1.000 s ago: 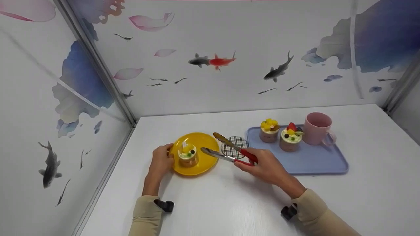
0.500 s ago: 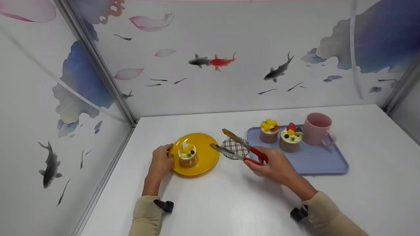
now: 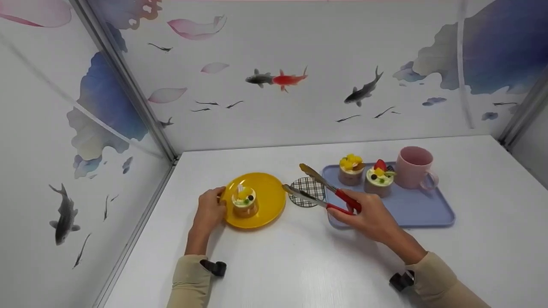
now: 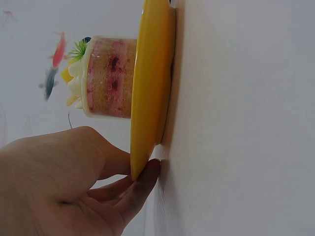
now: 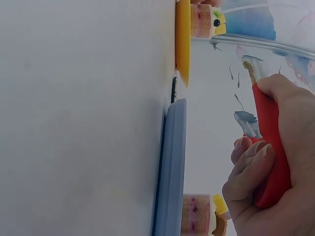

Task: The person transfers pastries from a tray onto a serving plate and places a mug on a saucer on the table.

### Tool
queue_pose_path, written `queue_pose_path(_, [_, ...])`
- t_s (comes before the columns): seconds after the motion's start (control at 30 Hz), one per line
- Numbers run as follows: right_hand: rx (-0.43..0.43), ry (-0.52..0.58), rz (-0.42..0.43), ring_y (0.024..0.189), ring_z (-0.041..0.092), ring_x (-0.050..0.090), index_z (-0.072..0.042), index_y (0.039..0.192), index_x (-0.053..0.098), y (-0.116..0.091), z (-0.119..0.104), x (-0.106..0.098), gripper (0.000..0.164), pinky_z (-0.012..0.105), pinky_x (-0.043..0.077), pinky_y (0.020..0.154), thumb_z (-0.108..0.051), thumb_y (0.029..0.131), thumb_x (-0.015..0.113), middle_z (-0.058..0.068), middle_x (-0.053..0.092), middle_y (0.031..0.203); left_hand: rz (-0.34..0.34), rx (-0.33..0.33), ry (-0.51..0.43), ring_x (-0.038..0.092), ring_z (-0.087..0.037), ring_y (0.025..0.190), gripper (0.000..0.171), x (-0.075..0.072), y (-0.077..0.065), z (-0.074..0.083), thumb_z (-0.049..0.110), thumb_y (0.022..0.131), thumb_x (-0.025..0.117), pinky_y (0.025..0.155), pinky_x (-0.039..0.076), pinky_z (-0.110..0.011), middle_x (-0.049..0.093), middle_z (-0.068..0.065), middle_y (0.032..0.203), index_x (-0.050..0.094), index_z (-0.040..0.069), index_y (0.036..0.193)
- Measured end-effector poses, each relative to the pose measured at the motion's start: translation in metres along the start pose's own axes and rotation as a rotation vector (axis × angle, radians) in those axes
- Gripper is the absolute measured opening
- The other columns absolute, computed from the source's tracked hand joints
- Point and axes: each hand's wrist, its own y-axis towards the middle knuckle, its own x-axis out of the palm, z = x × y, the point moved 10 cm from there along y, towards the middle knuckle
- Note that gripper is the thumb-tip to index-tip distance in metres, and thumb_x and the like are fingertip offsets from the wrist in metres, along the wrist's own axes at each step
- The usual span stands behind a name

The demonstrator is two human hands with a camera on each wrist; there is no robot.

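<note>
At the left, my left hand (image 3: 210, 209) pinches the rim of a yellow plate (image 3: 272, 201), thumb above and fingers beneath, as the left wrist view shows. On that plate stands a fruit-topped dessert cup (image 3: 245, 203) with pink and tan layers (image 4: 110, 78). My right hand (image 3: 371, 216) grips red-handled tongs (image 3: 314, 175) whose metal arms are spread apart with nothing between them. The tongs hang over a round checked coaster (image 3: 306, 199) and the left edge of a blue tray (image 3: 421, 211). In the right wrist view, fingers curl round the red handles (image 5: 269, 147).
Two more dessert cups stand on the tray: one topped with yellow fruit (image 3: 351, 171), one with a strawberry (image 3: 379, 182). Beside them is a pink mug (image 3: 414, 169). White panels with painted fish (image 3: 290, 80) rise behind and to the left of the white table (image 3: 274, 269).
My right hand has moved right with the spread tongs, away from the plate and toward the tray. The left hand, plate and dessert cups have stayed in place.
</note>
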Motion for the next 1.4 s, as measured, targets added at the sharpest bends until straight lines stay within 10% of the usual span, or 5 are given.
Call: queue_pose_path(1.4, [0.010,-0.098,0.119,0.075,0.018,0.054,-0.010,0.134,0.076,-0.032,0.033,-0.059,0.063,0.020,0.043,0.054,-0.052,0.089,0.088,-0.002,0.062,0.078,0.009,0.012,0.033,0.062,-0.034,0.138,0.053,-0.001,0.000,0.001,-0.007,0.104,0.059,0.120,0.053,-0.049,0.062,-0.022,0.152,0.054,-0.001,0.156])
